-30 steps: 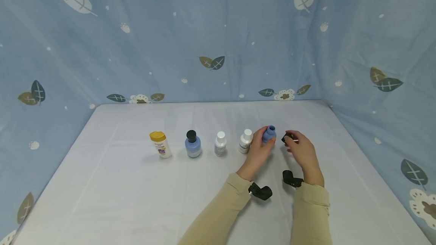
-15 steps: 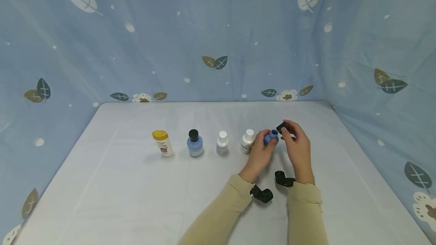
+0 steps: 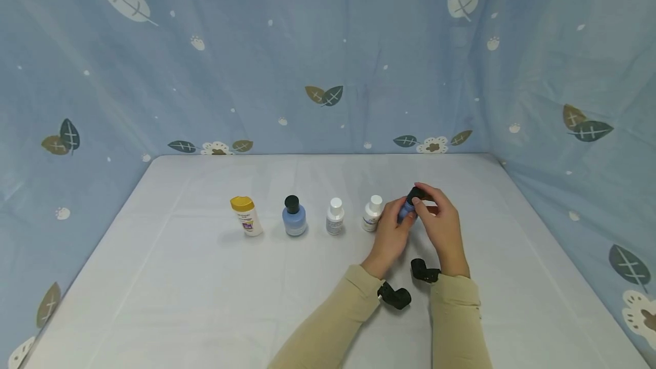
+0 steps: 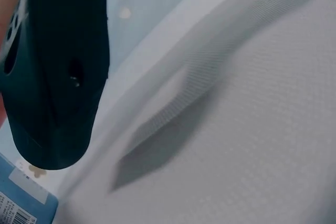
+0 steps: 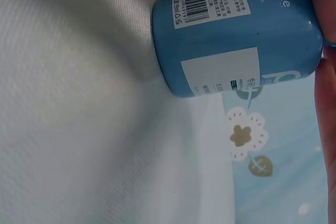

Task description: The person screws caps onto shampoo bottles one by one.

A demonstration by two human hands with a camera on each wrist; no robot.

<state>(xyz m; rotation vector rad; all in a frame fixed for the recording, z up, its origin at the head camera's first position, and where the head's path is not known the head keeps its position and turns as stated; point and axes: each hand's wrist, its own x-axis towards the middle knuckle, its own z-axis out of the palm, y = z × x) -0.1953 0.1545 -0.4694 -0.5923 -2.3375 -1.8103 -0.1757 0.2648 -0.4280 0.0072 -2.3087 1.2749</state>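
A small blue bottle (image 3: 407,209) is gripped by my left hand (image 3: 390,237) at the right end of a row of bottles. In the right wrist view the bottle (image 5: 231,38) shows its printed labels and barcode, its base close to the cloth. My right hand (image 3: 443,225) pinches a black cap (image 3: 414,194) over the bottle's mouth, which is hidden beneath it. Just left of my left hand stands a white bottle (image 3: 371,218) with a white cap. A corner of the blue bottle (image 4: 26,195) appears at the lower left of the left wrist view.
Farther left stand another white bottle (image 3: 335,220), a blue bottle with a black cap (image 3: 294,221), and a white bottle with a yellow cap (image 3: 249,222). A white cloth covers the table (image 3: 205,295). A blue leaf-patterned curtain (image 3: 230,56) rises behind it.
My right hand has moved left with the black cap, from beside the blue bottle onto its mouth. My left hand keeps its grip on the bottle.
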